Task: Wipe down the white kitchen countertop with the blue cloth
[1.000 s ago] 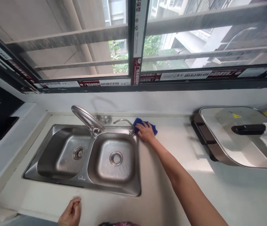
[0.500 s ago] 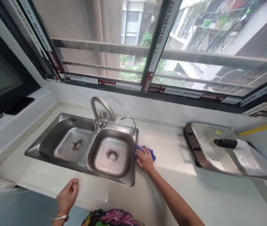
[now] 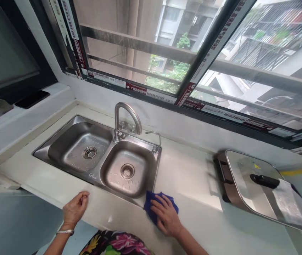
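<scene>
My right hand presses a blue cloth onto the white countertop, fingers laid across it. The cloth sits at the front right corner of the steel double sink and overlaps its rim. Over the counter's front edge, left of the cloth, is my left hand. Its fingers are curled into a loose fist, and nothing shows in them. A curved faucet rises behind the divider between the two bowls, and a thin small spout stands at the right back corner.
An electric pan with a glass lid stands on the counter at the right. A dark phone-like slab lies on the left ledge. The window frame runs along the back above the counter.
My right hand has drawn the blue cloth along the sink's right edge toward me, to the front corner. My left hand stays curled in nearly the same place. The camera view has turned slightly.
</scene>
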Demonstrator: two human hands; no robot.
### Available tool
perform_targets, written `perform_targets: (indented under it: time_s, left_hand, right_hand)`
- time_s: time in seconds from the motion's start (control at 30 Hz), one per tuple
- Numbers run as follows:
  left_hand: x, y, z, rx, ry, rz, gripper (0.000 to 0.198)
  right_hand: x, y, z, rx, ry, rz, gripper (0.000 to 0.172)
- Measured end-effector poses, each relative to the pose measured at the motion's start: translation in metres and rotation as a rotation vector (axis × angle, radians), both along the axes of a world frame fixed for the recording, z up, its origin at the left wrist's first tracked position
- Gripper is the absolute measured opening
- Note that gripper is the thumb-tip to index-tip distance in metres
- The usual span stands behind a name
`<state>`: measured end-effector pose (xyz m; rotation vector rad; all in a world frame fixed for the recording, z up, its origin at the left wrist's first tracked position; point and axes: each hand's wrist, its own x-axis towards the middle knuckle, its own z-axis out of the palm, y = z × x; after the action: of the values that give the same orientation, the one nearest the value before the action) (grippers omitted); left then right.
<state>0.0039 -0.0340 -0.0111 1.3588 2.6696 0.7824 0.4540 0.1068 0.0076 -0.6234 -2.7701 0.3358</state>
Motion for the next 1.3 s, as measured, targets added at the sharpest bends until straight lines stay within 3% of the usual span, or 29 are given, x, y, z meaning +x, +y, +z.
perform_targets:
  time_s: [0.07,0.3,0.67,0.9,1.0,1.13,1.3]
  left_hand:
    - [-0.001,-0.001,0.000,0.033,0.023,-0.016,0.028]
    - [-0.001,0.000,0.005,0.119,0.069,-0.093,0.024]
    - [-0.003,-0.001,0.011,0.112,0.099,-0.172,0.023]
    - [-0.005,-0.003,0.011,0.098,0.106,-0.170,0.021]
    - [-0.004,-0.002,0.013,0.113,0.098,-0.179,0.020]
    - [-0.003,-0.001,0.015,0.107,0.086,-0.178,0.021]
    - [-0.003,0.000,0.019,0.068,0.067,-0.166,0.022]
  right_hand:
    - [-0.001,0.022,-0.002,0.016,0.033,-0.066,0.059]
    - [-0.017,0.118,-0.009,0.120,0.034,-0.518,0.046]
    - [-0.043,0.258,-0.016,0.144,-0.032,-0.809,0.050]
    - [-0.059,0.307,-0.016,0.110,-0.004,-0.994,0.051]
    - [-0.058,0.314,-0.017,0.042,0.043,-0.929,0.045]
    - [-0.060,0.327,-0.019,-0.076,0.091,-0.728,0.037]
    - [-0.082,0.358,-0.013,-0.191,0.006,-0.483,0.040]
